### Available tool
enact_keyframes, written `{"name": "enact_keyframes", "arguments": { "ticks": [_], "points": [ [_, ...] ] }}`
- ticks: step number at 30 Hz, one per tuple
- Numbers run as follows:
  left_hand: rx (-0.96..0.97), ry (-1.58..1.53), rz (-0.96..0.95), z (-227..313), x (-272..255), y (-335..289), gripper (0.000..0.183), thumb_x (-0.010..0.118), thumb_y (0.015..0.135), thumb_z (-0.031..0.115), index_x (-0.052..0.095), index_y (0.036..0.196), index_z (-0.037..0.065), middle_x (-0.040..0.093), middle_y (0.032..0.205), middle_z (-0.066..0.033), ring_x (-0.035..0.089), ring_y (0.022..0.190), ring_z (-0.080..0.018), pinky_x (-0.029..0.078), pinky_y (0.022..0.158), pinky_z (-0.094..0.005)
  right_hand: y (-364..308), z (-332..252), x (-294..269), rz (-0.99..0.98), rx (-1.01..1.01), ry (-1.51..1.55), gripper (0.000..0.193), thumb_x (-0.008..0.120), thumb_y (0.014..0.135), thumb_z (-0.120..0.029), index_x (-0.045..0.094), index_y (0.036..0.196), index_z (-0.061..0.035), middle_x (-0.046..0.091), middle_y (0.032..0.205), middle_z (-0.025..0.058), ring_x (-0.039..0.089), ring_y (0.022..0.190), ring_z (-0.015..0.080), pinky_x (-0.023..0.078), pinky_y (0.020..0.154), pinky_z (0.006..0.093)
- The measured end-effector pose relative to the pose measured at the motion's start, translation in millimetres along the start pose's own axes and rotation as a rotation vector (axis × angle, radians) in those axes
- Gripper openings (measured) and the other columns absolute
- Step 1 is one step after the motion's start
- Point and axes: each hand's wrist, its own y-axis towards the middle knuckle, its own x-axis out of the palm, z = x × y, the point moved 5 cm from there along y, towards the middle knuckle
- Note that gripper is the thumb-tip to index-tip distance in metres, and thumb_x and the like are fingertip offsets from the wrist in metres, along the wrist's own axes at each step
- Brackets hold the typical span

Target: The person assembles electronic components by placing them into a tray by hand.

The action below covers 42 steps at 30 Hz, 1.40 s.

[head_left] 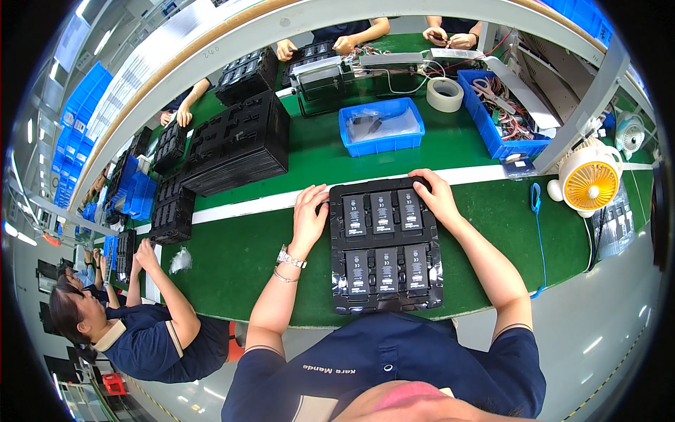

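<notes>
A black plastic tray (pixel 387 240) lies on the green table in front of me. Flat black battery packs (pixel 381 212) sit in its pockets, in two rows of three. At the tray's far left edge is my left hand (pixel 307 219), its thumb against the rim and its fingers along the outside. My right hand (pixel 439 198) grips the far right corner, thumb on the rim and fingers reaching behind it. Both hands hold the tray. Parts of the fingers are hidden at its edges.
Stacked black trays (pixel 239 144) stand far left. A blue bin (pixel 383 148), a tape roll (pixel 444 105) and a bin of wires (pixel 517 149) lie beyond. An orange-and-white fan (pixel 590 184) and blue cord (pixel 542 246) are right. A co-worker (pixel 151 337) sits left.
</notes>
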Motion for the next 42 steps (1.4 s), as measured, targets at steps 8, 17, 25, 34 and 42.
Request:
{"name": "enact_keyframes", "arguments": {
  "ticks": [8, 17, 25, 34, 42],
  "points": [
    [0.003, 0.000, 0.004, 1.5, -0.8, 0.7, 0.024, 0.063, 0.086, 0.003, 0.069, 0.109, 0.003, 0.063, 0.132, -0.0081, 0.049, 0.131, -0.0332, 0.036, 0.113, -0.0443, -0.6, -0.8, -0.3, 0.006, 0.012, 0.032, 0.026, 0.062, 0.091, -0.017, 0.065, 0.113, -0.0049, 0.069, 0.110, 0.0129, 0.064, 0.106, 0.0313, 0.049, 0.092, 0.0403],
    [-0.009, -0.006, 0.002, 3.6, -2.0, 1.2, 0.021, 0.063, 0.086, 0.002, 0.068, 0.106, 0.003, 0.064, 0.131, -0.0082, 0.049, 0.131, -0.0335, 0.037, 0.112, -0.0445, -0.5, -0.9, -0.1, 0.007, 0.015, 0.030, 0.026, 0.061, 0.091, -0.016, 0.065, 0.114, -0.0049, 0.069, 0.109, 0.0129, 0.065, 0.102, 0.0309, 0.050, 0.088, 0.0394],
    [-0.002, 0.004, 0.003, 2.6, -1.3, 1.2, 0.023, 0.063, 0.085, 0.002, 0.067, 0.108, 0.003, 0.063, 0.131, -0.0083, 0.049, 0.130, -0.0334, 0.037, 0.112, -0.0446, -0.2, -0.6, 0.1, 0.010, 0.006, 0.023, 0.027, 0.061, 0.090, -0.017, 0.065, 0.114, -0.0051, 0.069, 0.110, 0.0129, 0.065, 0.103, 0.0310, 0.050, 0.089, 0.0397],
    [0.009, 0.013, 0.011, 4.3, -0.8, 0.4, 0.028, 0.065, 0.084, 0.002, 0.067, 0.112, 0.003, 0.063, 0.131, -0.0081, 0.049, 0.129, -0.0329, 0.037, 0.112, -0.0442, -0.8, 0.5, 0.6, 0.002, 0.017, 0.025, 0.027, 0.061, 0.091, -0.017, 0.065, 0.114, -0.0050, 0.069, 0.110, 0.0130, 0.065, 0.105, 0.0313, 0.050, 0.090, 0.0396],
    [0.010, 0.024, -0.006, 3.1, -0.6, 1.2, 0.029, 0.065, 0.084, 0.002, 0.066, 0.113, 0.003, 0.062, 0.132, -0.0082, 0.049, 0.130, -0.0328, 0.036, 0.112, -0.0442, -0.2, 0.4, 0.6, -0.004, 0.026, 0.034, 0.027, 0.061, 0.090, -0.017, 0.065, 0.114, -0.0051, 0.069, 0.110, 0.0130, 0.065, 0.105, 0.0312, 0.049, 0.091, 0.0400]
  ]
}}
